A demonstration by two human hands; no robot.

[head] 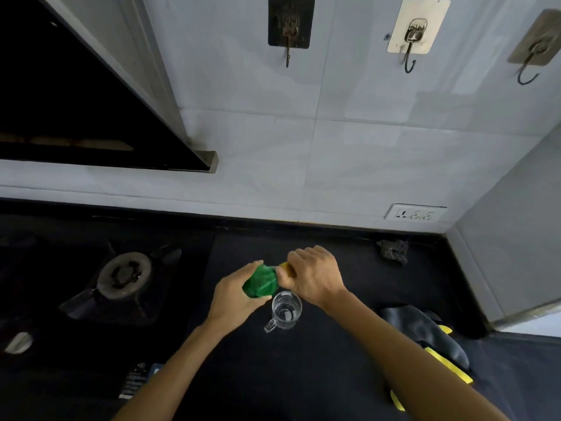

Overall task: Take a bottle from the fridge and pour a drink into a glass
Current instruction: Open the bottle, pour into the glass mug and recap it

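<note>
Above the middle of the black counter (334, 360), the left hand (233, 299) grips the body of a green bottle (261, 282), held roughly level with its neck pointing right, while the right hand (315, 276) has its fingers curled round the yellow cap (287, 268). A clear glass (285, 311) with a handle stands upright on the counter just below the bottle, on the person's side. A burner (124, 275) sits toward the counter's left edge, a dark scrubber (393, 250) near the back right corner, and black-and-yellow gloves (425, 332) along the right edge.
</note>
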